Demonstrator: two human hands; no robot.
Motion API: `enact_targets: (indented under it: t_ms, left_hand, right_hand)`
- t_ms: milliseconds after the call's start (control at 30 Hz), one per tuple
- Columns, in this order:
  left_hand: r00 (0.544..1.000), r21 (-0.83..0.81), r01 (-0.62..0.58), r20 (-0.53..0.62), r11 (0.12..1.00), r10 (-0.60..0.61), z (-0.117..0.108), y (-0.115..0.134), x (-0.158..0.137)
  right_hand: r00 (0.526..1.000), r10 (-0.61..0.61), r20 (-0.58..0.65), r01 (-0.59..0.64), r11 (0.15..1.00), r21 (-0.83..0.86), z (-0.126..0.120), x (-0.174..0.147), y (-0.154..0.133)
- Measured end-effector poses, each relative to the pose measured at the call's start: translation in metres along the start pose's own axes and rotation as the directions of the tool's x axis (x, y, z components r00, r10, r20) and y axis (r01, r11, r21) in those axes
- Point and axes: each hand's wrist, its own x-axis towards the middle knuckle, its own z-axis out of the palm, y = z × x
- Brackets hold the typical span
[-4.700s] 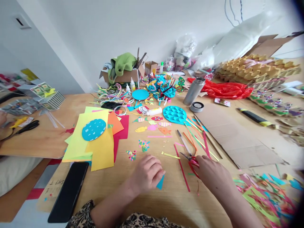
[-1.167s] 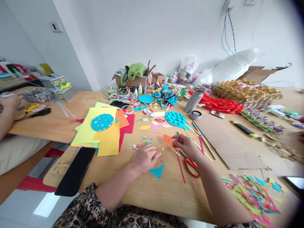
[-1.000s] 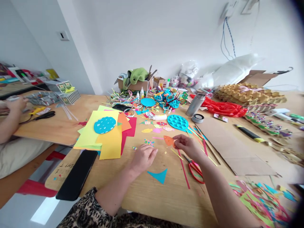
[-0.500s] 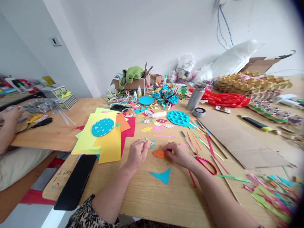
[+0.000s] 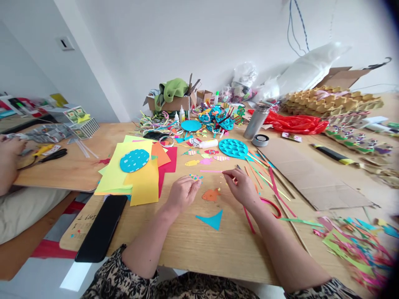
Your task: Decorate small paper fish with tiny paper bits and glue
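Note:
An orange paper fish (image 5: 210, 195) lies flat on the table between my hands, a small yellow piece at its tail. My left hand (image 5: 183, 193) rests left of the fish, fingers curled closed beside a small heap of coloured paper bits (image 5: 196, 177); anything inside it is hidden. To the fish's right, my right hand (image 5: 243, 187) holds its fingertips in a pinch by tiny pale bits and the end of a pink paper strip (image 5: 210, 171). What it pinches is too small to make out. A blue paper offcut (image 5: 212, 220) lies nearer me.
Several paper fish (image 5: 205, 162) and a blue egg-tray disc (image 5: 233, 148) lie beyond my hands. Red-handled scissors (image 5: 271, 207) are partly under my right arm. Coloured sheets (image 5: 145, 187) and a black phone (image 5: 101, 228) lie left, cardboard (image 5: 311, 174) right. A co-worker's hand (image 5: 11, 153) is far left.
My right hand has left the orange fish and moved right and up toward the pink strip. A yellow piece now shows at the fish's tail. My left hand stays about where it was.

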Motion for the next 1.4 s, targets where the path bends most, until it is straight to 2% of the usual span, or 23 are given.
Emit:
enact_targets:
  t_ms: [167,300,367,467,567,633,700,767,967,1133,1300,1400]
  left_hand:
    - [0.988,0.054,-0.086,0.131,0.995,0.078,-0.003,0.011,-0.009]
    - [0.937,0.168,-0.210,0.315,0.963,0.150,-0.011,0.018,-0.010]
    - [0.922,0.187,-0.245,0.348,0.951,0.169,-0.013,0.017,-0.007]
    - [0.940,0.179,-0.243,0.285,0.953,0.186,-0.009,0.014,-0.005]
    - [0.953,0.152,-0.247,0.219,0.957,0.211,-0.003,0.010,-0.010]
    - [0.946,0.139,-0.272,0.219,0.952,0.238,-0.003,0.008,-0.014]
    - [0.945,0.133,-0.277,0.219,0.952,0.245,-0.006,0.006,-0.016]
    - [0.947,0.123,-0.267,0.218,0.956,0.236,-0.010,0.005,-0.016]
    - [0.935,0.097,-0.252,0.279,0.963,0.216,-0.011,0.005,-0.017]
    - [0.907,0.109,-0.265,0.364,0.958,0.209,-0.005,0.003,-0.023]
    - [0.890,0.120,-0.262,0.415,0.958,0.192,-0.004,0.005,-0.023]
    - [0.873,0.144,-0.261,0.457,0.955,0.169,-0.004,0.008,-0.023]
  right_hand:
    - [0.982,0.092,-0.166,-0.083,0.995,0.057,-0.009,0.003,0.004]
    - [0.950,0.165,-0.265,-0.141,0.984,0.109,-0.014,0.004,0.005]
    - [0.925,0.179,-0.336,-0.146,0.982,0.121,-0.017,0.004,0.005]
    - [0.862,0.211,-0.462,-0.160,0.976,0.147,-0.025,0.006,0.008]
    - [0.766,0.282,-0.578,-0.191,0.958,0.216,-0.036,0.008,0.015]
    - [0.701,0.321,-0.637,-0.200,0.946,0.256,-0.042,0.010,0.021]
    - [0.662,0.342,-0.668,-0.200,0.938,0.282,-0.047,0.011,0.025]
    - [0.657,0.348,-0.669,-0.191,0.935,0.299,-0.048,0.011,0.027]
    - [0.714,0.308,-0.628,-0.179,0.949,0.261,-0.046,0.011,0.026]
    - [0.690,0.304,-0.657,-0.159,0.949,0.272,-0.046,0.011,0.027]
    - [0.716,0.303,-0.629,-0.173,0.950,0.260,-0.048,0.012,0.027]
    - [0.681,0.317,-0.660,-0.157,0.944,0.291,-0.054,0.013,0.026]
